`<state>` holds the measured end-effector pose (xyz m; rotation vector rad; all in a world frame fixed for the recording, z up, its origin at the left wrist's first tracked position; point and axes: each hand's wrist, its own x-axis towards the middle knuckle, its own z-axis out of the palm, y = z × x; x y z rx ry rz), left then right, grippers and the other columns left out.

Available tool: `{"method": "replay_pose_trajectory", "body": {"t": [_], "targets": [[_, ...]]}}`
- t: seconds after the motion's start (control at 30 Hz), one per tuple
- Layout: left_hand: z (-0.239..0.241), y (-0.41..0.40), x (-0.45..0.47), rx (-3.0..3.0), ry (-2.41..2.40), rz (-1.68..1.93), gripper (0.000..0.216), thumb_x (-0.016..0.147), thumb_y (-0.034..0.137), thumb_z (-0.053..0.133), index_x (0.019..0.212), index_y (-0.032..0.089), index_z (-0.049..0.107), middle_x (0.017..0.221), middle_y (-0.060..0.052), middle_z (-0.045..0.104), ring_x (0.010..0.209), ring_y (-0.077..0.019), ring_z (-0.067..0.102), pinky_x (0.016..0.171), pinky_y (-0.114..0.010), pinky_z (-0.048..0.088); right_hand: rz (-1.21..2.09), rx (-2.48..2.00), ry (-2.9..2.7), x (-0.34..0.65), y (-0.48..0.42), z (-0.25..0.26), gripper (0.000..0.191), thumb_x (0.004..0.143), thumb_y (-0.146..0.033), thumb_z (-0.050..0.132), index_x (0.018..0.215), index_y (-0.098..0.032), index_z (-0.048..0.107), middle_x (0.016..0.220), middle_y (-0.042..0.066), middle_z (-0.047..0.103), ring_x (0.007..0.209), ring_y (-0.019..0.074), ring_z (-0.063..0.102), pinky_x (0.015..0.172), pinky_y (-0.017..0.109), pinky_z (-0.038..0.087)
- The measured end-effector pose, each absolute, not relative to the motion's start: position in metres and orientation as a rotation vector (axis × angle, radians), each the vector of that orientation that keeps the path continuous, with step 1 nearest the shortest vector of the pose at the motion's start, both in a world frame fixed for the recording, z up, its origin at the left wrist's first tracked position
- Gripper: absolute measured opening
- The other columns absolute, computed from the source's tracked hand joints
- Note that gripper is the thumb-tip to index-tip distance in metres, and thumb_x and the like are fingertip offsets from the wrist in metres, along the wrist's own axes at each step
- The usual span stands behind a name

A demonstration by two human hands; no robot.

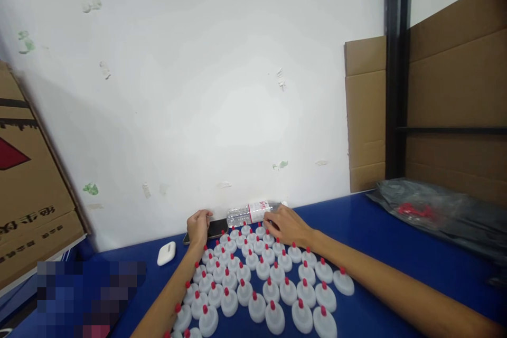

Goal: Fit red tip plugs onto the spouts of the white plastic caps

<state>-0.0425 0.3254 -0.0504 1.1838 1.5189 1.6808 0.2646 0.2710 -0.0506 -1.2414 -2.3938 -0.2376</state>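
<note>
Many white translucent oval caps with red tips [256, 307] stand in loose rows on the blue table. My left hand [198, 226] rests at the far left of the rows, over the end of a dark phone [217, 228]. Its fingers are curled in, and whatever they may hold is hidden. At the back right of the rows, my right hand [288, 225] reaches in front of a clear water bottle [239, 216] lying on its side. The right fingers are bent down and closed beside the nearest red tips; I cannot make out what is in them.
A white earbud case [166, 253] lies left of my left forearm. On the right, a grey plastic bag [435, 216] holds red pieces [418, 212]. Cardboard [366, 116] leans against the white wall [222, 90] behind the table [368, 222]. A printed carton [35, 185] stands at left.
</note>
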Motion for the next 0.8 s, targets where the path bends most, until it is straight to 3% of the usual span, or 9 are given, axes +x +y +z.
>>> {"method": "replay_pose_trajectory", "body": {"t": [0.8], "targets": [[-0.063,0.300,-0.052,1.318,1.480,1.629,0.034,0.100,0.036,0.067,0.128,0.017,0.063,0.127,-0.009,0.066,0.105,-0.0251,0.069,0.087,-0.044,0.060,-0.051,-1.300,-2.462,0.268,0.270,-0.050,0.033,0.102,-0.038,0.065,0.128,-0.018,0.062,0.124,0.009,0.065,0.101,0.0221,0.068,0.085,0.042,0.059]]}}
